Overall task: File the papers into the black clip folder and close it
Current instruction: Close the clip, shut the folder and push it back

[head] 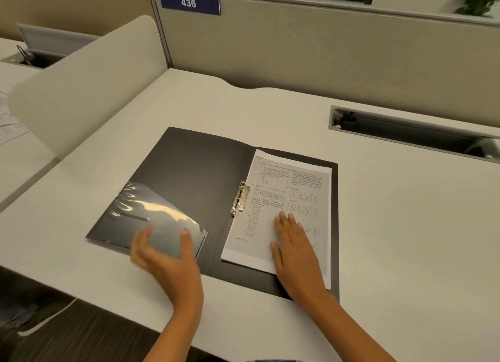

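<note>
Lay open and flat on the pale off-white desk (392,213), the black clip folder (194,172), spine running away from the viewer. Rested on the right-hand half, a stack of white printed papers (270,199) with text and small diagram boxes, inner edge just beside the brass-coloured metal clip (239,199) at the spine; could not tell whether tucked under the clip or merely alongside. Pressed flat on the lower part of the papers, the right hand (295,253), fingers (282,221) straight and close together, gripping nothing. Hovered over the near corner of the left-hand cover, the left hand (165,256), blurred, fingers spread apart, thumb out, empty. Gleamed under the left hand, a clear glossy plastic pocket (151,213) on the inner cover. Stood behind, a beige partition with a blue plate (188,2) marked 436.
</note>
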A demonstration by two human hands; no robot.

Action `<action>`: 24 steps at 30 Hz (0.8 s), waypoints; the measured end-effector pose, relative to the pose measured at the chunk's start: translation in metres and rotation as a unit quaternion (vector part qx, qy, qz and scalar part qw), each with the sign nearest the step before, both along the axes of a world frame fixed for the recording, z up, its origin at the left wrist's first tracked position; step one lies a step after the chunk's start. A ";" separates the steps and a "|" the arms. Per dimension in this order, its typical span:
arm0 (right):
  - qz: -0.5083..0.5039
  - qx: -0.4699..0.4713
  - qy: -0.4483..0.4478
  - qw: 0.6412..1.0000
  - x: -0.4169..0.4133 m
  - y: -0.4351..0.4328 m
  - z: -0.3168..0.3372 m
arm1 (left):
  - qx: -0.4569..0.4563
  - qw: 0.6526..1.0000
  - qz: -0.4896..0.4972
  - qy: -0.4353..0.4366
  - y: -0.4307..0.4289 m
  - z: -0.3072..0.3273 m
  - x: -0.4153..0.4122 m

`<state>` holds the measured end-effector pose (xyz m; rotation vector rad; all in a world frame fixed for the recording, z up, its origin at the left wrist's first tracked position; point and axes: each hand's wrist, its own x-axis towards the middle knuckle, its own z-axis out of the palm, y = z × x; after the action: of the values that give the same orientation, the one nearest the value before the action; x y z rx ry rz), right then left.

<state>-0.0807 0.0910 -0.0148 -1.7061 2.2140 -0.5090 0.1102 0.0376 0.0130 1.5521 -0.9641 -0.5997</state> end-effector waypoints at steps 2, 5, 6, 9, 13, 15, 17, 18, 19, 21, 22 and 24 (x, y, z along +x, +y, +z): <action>0.008 -0.011 0.008 1.000 0.004 0.006 -0.001 | 0.010 0.993 0.088 0.077 0.001 -0.004 0.012; 0.012 -0.016 0.006 1.000 0.008 0.012 -0.004 | 0.041 0.960 0.115 0.251 -0.006 -0.009 0.026; 0.015 -0.013 0.008 1.000 0.008 0.014 -0.005 | 0.048 0.946 0.113 0.300 -0.008 -0.011 0.030; 0.021 -0.011 0.009 1.000 0.010 0.017 -0.008 | 0.070 0.922 0.055 0.376 -0.008 -0.017 0.038; 0.021 -0.022 0.009 0.999 0.011 0.018 -0.007 | 0.043 0.916 -0.054 0.394 -0.008 -0.012 0.036; 0.019 -0.025 0.008 0.999 0.012 0.019 -0.007 | 0.003 0.920 -0.099 0.379 -0.005 -0.008 0.032; 0.014 -0.025 0.002 1.000 0.012 0.019 -0.006 | -0.027 0.940 -0.125 0.315 -0.002 -0.006 0.027; 0.013 -0.025 -0.001 1.000 0.012 0.020 -0.006 | -0.039 0.954 -0.134 0.266 0.000 -0.006 0.025; 0.012 -0.024 -0.004 1.000 0.012 0.020 -0.005 | -0.049 0.965 -0.148 0.213 0.002 -0.006 0.023; 0.009 -0.025 -0.012 1.000 0.012 0.020 -0.003 | -0.073 0.974 -0.182 0.113 0.007 -0.006 0.022; 0.005 -0.026 -0.020 0.999 0.011 0.020 -0.002 | -0.081 0.974 -0.200 0.066 0.009 -0.007 0.022; -0.006 -0.027 -0.063 0.998 0.009 0.021 0.001 | -0.099 0.965 -0.244 -0.011 0.011 -0.009 0.022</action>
<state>-0.0717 0.1118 -0.0136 -1.6394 2.1413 -0.6674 0.1322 0.0485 0.0045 1.1459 -1.3956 -0.8015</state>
